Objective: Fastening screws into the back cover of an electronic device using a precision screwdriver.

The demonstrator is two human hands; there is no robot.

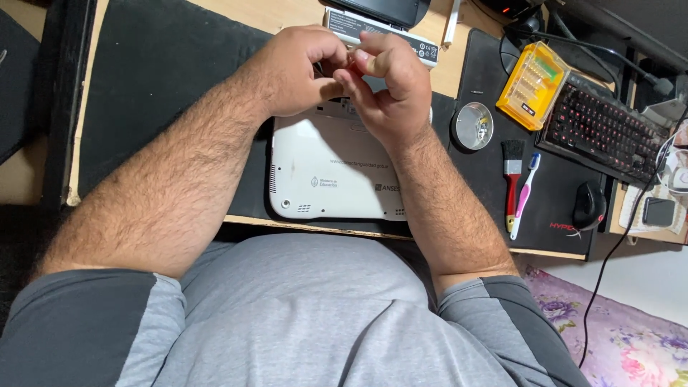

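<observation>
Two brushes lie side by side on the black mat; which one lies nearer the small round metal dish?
The flat paintbrush with the red handle and black bristles. It lies just below the round metal dish; the pink-and-white toothbrush with the blue head lies on its far side.

Light: even, fairly bright indoor, from above | Shadows: soft, under the forearms on the glossy white plastic laptop underside [337,172] | Glare: faint sheen on that shell | Glow: red backlit black keyboard [598,129] | Focus: sharp centre, slight wide-angle stretch at edges
</observation>
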